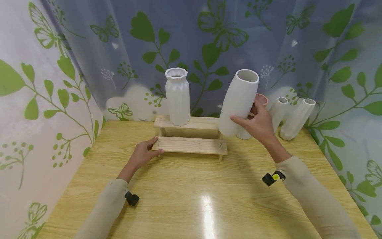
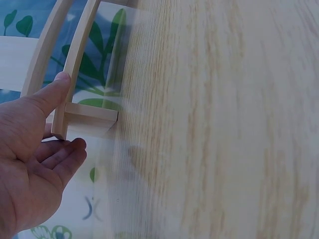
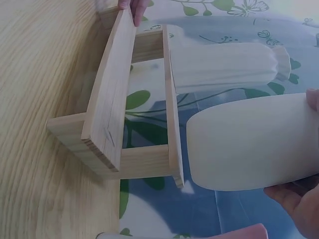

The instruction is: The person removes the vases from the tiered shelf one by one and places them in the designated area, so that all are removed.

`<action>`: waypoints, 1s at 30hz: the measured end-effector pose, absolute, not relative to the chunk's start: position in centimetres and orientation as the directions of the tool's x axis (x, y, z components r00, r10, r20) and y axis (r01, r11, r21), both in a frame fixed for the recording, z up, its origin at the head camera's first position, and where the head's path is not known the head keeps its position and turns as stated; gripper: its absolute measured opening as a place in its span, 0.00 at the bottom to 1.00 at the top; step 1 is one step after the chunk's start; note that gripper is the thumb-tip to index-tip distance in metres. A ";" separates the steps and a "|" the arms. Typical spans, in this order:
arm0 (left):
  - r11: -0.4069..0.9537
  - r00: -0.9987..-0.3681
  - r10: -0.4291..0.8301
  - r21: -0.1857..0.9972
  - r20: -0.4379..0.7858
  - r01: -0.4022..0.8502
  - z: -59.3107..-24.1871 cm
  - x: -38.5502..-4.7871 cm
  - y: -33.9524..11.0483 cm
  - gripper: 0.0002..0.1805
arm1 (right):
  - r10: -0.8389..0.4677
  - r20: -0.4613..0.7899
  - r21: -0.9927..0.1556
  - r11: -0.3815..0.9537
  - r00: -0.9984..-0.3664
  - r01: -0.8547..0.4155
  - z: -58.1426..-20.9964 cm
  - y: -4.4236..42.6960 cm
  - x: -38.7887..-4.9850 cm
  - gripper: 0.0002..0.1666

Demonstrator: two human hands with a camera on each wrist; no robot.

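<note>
A tall smooth white vase [image 1: 237,103] is gripped by my right hand [image 1: 260,123], thumb in front and fingers round its far side. It tilts slightly, mouth up, at the right end of a two-tier wooden stand [image 1: 191,145]. In the right wrist view, a gap shows between the vase's base [image 3: 199,149] and the upper board [image 3: 172,114]. My left hand [image 1: 144,152] holds the left end of the lower board between thumb and fingers, also seen in the left wrist view. A white pleated vase [image 1: 178,101] stands upright on the upper board's left part.
Behind my right hand, a pink-rimmed vase [image 1: 262,99] is mostly hidden. Two slim white vases [image 1: 297,120] stand further right near the curtain. A leaf-patterned curtain [image 1: 185,33] hangs behind the wooden table [image 1: 179,196] and along both sides.
</note>
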State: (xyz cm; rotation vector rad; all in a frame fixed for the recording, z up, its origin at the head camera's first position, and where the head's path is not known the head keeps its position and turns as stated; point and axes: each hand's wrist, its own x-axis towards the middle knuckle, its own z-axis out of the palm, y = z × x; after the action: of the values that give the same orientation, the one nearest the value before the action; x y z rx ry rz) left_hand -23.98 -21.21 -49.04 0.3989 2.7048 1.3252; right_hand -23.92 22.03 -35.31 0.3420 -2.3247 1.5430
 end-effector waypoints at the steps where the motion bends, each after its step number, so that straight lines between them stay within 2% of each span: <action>1: 0.585 -0.960 0.278 0.789 0.022 0.188 -49.1 -24.0 -21.2 0.44 | -0.013 0.395 -0.844 0.389 -0.919 -0.369 -35.4 22.2 -23.8 0.48; 9: 0.577 -0.961 0.277 0.797 0.019 0.182 -49.0 -23.8 -21.2 0.43 | 0.031 0.391 -0.842 0.415 -0.920 -0.344 -35.9 23.7 -23.4 0.51; 19: 0.577 -0.961 0.277 0.796 0.020 0.183 -49.0 -23.9 -21.2 0.44 | 0.095 0.357 -0.847 0.452 -0.929 -0.279 -36.4 25.5 -22.8 0.47; 30: 0.578 -0.959 0.284 0.794 0.020 0.187 -49.0 -24.0 -21.1 0.44 | 0.139 0.395 -0.817 0.505 -0.908 -0.278 -37.3 27.6 -22.0 0.46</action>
State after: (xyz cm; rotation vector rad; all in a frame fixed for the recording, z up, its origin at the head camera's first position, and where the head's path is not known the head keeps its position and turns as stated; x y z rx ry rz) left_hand -23.98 -21.14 -48.95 0.4032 2.6921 1.3349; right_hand -21.95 27.61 -37.27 0.1151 -2.3391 1.3785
